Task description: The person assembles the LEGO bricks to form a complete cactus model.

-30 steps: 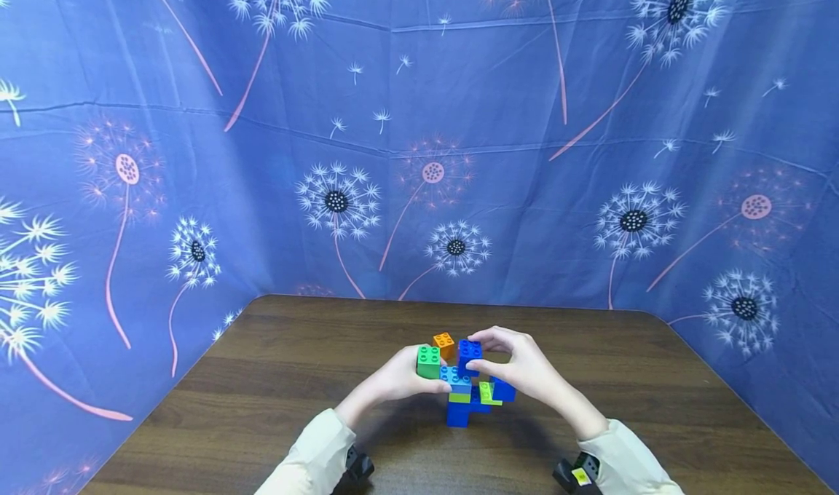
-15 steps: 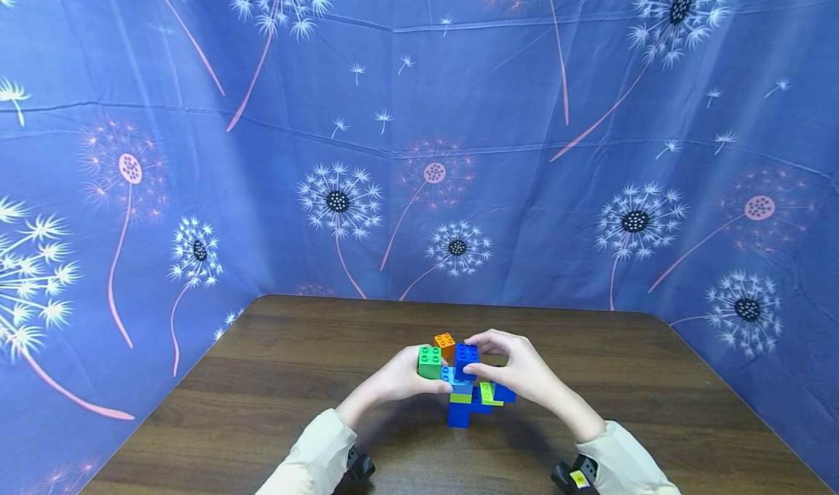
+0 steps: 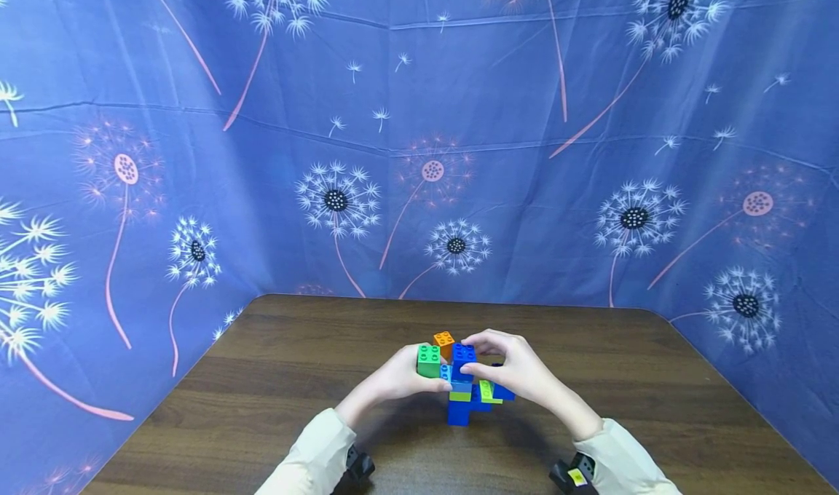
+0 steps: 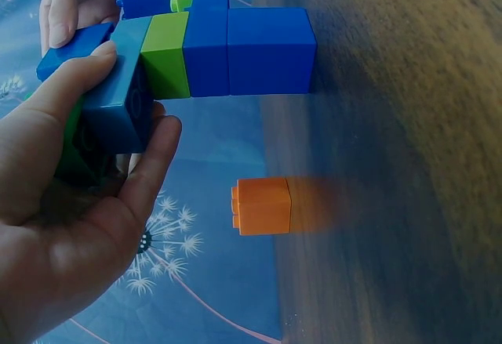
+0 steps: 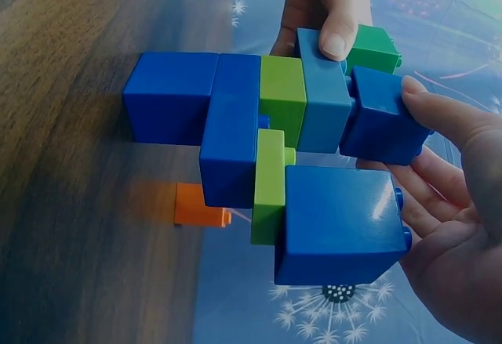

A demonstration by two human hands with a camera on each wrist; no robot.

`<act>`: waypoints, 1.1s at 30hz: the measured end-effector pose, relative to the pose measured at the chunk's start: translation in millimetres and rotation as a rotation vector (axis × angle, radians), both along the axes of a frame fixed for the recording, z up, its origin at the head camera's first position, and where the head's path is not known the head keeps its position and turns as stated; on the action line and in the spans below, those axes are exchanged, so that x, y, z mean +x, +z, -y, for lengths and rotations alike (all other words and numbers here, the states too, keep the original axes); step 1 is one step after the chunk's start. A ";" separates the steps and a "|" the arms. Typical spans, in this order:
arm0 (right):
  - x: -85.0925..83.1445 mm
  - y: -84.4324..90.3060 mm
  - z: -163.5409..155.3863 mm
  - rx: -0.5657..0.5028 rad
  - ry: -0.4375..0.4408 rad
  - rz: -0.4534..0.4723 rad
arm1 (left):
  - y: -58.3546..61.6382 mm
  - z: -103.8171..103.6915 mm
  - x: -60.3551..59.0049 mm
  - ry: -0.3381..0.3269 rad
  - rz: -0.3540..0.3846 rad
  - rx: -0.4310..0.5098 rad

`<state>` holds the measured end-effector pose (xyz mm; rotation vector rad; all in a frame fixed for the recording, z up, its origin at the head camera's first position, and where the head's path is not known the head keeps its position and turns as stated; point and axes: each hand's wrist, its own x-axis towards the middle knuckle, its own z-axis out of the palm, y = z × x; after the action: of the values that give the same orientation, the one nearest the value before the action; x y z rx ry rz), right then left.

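the left hand (image 3: 400, 378) curls its fingers (image 4: 74, 93) around the upper left side of a stacked tower of plastic studded building bricks (image 3: 467, 393), thumb on the mid-blue brick and a square green plastic brick (image 3: 429, 361) sitting against its fingertips. just beyond those fingers, apart from the tower, a small orange plastic brick (image 3: 444, 343) stands alone on the dark wood-grain bench (image 3: 275, 378). to the right, the right hand (image 3: 521, 371) pinches a dark blue square plastic brick (image 3: 465, 354) at the tower's top between thumb and curled fingers (image 5: 439, 121). the tower stands on the bench between the two hands, on a dark blue base. judging by the grips, seating that top brick well calls for lining studs up squarely and pressing straight down while the left hand braces, since the offset lime and blue bricks lower down could lever apart. no brand, label or writing can be read on the bricks; a yellow tag at the right wrist is too small to read.
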<state>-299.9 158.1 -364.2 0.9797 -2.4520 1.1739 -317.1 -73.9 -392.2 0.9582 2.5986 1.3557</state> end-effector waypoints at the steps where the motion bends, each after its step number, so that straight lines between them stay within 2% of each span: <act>1: 0.1 -0.1 -0.1 -0.001 0.003 0.001 | -0.1 -0.2 0.1 0.001 0.002 0.000; 6: -0.4 -1.3 -1.3 0.000 0.016 0.007 | 0.0 -0.2 1.4 -0.002 0.031 0.018; 18: -2.2 2.2 -1.4 0.047 0.022 0.022 | 1.3 1.0 1.5 -0.015 0.037 0.049; 33: -3.8 6.1 -1.7 0.086 0.007 0.005 | 2.1 -0.1 0.3 -0.007 0.040 0.028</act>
<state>-303.6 159.8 -358.1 1.0109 -2.5241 1.0826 -316.8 -73.7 -390.1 0.9332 2.5518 1.3985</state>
